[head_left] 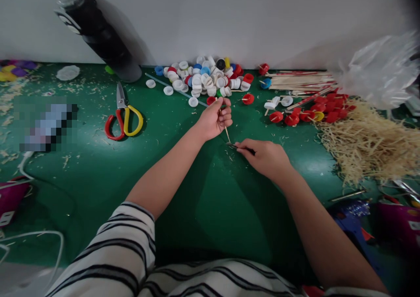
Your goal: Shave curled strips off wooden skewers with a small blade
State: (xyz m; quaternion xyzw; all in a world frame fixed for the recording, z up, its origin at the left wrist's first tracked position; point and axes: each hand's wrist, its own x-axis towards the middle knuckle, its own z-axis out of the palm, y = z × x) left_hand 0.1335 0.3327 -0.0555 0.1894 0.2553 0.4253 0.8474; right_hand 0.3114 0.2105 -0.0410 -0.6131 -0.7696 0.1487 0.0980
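Note:
My left hand [215,118] is closed around a thin wooden stick [227,134], whose lower end points down toward the green table. My right hand [267,159] grips a small dark-handled knife [231,145]; its blade meets or lies very near the stick's tip. Fine shavings lie beneath the blade. Just beyond my left fingers spreads a heap of plastic bottle caps [206,80], mostly white, with some red and blue. A red cap with a stick through it [248,99] lies to the right of my left hand.
Scissors [121,117] with red and yellow handles lie left, near a black bottle [101,34] and a blurred phone [49,126]. On the right are wooden sticks [298,82], red caps on sticks [331,106], straw-like shavings [374,141], a plastic bag [383,69] and a blue tool [352,227].

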